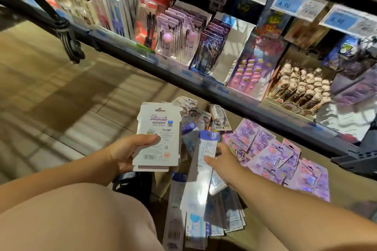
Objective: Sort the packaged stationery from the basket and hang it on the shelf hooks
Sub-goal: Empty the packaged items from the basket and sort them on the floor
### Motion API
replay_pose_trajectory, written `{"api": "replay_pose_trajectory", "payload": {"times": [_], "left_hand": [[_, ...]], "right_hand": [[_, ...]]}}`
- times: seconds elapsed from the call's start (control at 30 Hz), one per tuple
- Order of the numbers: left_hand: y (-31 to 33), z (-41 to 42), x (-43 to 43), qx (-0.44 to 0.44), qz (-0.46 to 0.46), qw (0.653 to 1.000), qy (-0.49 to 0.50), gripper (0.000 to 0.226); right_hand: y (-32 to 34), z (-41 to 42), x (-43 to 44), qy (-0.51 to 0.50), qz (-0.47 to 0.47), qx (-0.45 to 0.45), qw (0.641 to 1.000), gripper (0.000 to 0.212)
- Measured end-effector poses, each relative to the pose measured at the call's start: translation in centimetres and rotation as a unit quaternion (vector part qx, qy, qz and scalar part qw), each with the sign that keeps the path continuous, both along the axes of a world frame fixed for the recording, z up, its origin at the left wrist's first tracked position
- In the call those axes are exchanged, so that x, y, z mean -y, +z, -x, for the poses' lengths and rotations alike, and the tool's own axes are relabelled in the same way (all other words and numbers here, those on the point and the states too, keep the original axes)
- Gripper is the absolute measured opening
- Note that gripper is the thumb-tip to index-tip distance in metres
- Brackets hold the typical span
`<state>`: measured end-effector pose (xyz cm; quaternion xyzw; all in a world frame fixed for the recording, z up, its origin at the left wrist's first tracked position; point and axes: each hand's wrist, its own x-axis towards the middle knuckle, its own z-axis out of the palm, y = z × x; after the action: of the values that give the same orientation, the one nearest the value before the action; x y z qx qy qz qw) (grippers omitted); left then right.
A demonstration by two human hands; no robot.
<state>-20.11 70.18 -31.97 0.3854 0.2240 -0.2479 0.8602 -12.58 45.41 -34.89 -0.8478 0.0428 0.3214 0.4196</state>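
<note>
Thumb across the front, your left hand (127, 154) grips a small stack of white cards (161, 140), printed backs up. Your right hand (224, 162) pinches a long narrow pack (204, 187), slanted over the loose packets (285, 159) which lie spread out just below the shelf (204, 85) edge.
</note>
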Motion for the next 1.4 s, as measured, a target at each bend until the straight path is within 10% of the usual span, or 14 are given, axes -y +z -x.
{"api": "replay_pose_trajectory", "payload": {"times": [0.2,0.47,0.63,0.77,0.87,1.13,1.4], "left_hand": [[-0.5,0.3,0.2,0.0,0.001,1.0,0.004,0.086],[-0.3,-0.4,1.4,0.012,-0.01,1.0,-0.009,0.104],[0.1,-1.0,1.8,0.032,-0.031,0.999,0.03,0.095],[0.0,-1.9,1.8,-0.033,-0.048,0.997,0.052,0.086],[-0.1,-2.3,1.8,-0.043,-0.038,0.997,0.056,0.087],[-0.6,-2.6,1.8,0.059,-0.091,0.988,0.107,0.063],[-1.3,-2.3,0.5,0.031,-0.07,0.987,0.142,0.07]], "right_hand": [[-3.0,1.2,-0.1,0.048,0.178,-0.063,0.981,0.049],[3.7,1.4,-5.9,0.005,-0.117,0.103,0.988,0.02],[4.7,1.7,-7.2,0.036,-0.04,0.17,0.984,0.052],[5.6,1.0,-7.6,0.088,0.007,0.254,0.963,0.024],[6.3,0.8,-8.4,0.112,0.017,0.236,0.965,0.018],[8.1,0.5,-10.4,0.114,0.042,0.137,0.983,0.085],[7.4,-1.0,-9.6,0.006,-0.23,0.001,0.973,0.031]]}}
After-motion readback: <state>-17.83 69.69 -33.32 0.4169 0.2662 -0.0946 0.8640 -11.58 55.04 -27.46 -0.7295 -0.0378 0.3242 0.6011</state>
